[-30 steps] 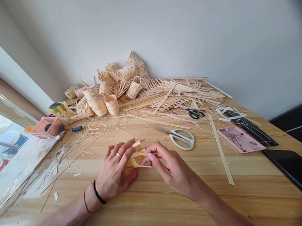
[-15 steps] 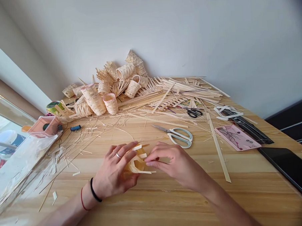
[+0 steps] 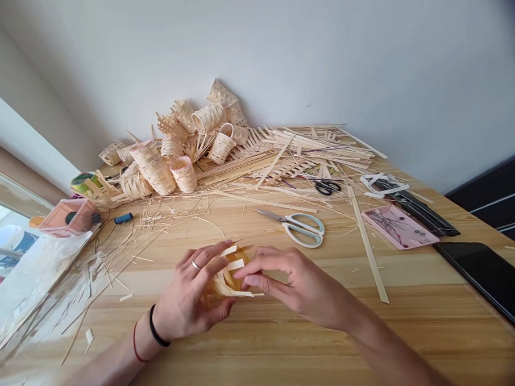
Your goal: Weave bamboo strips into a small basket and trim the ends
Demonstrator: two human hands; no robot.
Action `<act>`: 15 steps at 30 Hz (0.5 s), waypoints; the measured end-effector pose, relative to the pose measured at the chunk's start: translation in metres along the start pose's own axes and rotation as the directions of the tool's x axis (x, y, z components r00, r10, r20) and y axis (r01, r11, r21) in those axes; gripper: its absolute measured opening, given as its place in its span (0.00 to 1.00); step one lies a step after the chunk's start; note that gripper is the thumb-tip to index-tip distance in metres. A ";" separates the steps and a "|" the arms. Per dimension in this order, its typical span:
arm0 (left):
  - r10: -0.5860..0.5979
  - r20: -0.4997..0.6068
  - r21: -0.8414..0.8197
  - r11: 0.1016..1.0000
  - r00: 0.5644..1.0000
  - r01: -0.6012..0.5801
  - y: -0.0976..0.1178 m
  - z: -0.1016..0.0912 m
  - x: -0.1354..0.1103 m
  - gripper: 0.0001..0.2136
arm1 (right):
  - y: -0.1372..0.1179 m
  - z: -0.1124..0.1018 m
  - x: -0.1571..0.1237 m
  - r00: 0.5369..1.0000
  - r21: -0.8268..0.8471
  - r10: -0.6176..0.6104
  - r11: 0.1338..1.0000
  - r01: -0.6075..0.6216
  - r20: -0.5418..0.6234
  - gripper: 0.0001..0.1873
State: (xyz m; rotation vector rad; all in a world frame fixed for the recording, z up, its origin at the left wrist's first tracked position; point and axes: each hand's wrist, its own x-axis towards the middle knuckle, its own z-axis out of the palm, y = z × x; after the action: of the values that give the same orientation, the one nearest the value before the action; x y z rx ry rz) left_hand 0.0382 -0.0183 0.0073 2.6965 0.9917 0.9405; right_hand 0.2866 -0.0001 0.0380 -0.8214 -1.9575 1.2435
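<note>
A small woven basket [image 3: 227, 281] of thin pale wood strips lies on its side between my hands, its open end facing right with loose strip ends sticking out. My left hand [image 3: 193, 292] is wrapped round its body from the left, fingers over the top and thumb below. At the open end, my right hand [image 3: 282, 277] has its thumb and forefinger bent together on a strip at the rim. The fingertips partly hide that strip. Beyond the hands lie scissors [image 3: 304, 229] with pale handles, blades pointing left.
Several finished woven baskets [image 3: 184, 174] and a heap of wood strips [image 3: 319, 145] fill the back. Black scissors [image 3: 328, 186], a pink tray [image 3: 399, 226] of pins and a black phone [image 3: 487, 285] lie right. A pink box [image 3: 68, 217] and blue thread spool [image 3: 123, 218] are left.
My right fingers have moved slightly left, further into the basket's open end. My left hand keeps its hold. The whole view has shifted a little.
</note>
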 end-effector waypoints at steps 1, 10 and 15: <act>-0.010 -0.012 -0.003 1.000 1.000 0.010 0.000 0.000 0.000 0.29 | -0.002 -0.001 -0.001 1.000 -0.018 -0.003 1.000 0.003 -0.001 0.10; -0.046 -0.050 0.003 0.999 0.998 0.046 0.003 0.001 0.000 0.29 | -0.002 0.010 -0.006 0.995 -0.208 -0.058 0.975 0.073 0.078 0.13; -0.056 -0.038 -0.008 0.998 0.998 0.056 0.003 0.002 0.002 0.30 | 0.002 0.019 -0.004 0.991 -0.200 -0.130 0.973 0.118 -0.044 0.10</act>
State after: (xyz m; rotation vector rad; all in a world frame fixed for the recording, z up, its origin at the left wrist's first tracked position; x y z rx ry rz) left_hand 0.0421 -0.0197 0.0080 2.6396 1.0636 0.9870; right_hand 0.2741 -0.0115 0.0292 -0.8079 -2.0749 0.9547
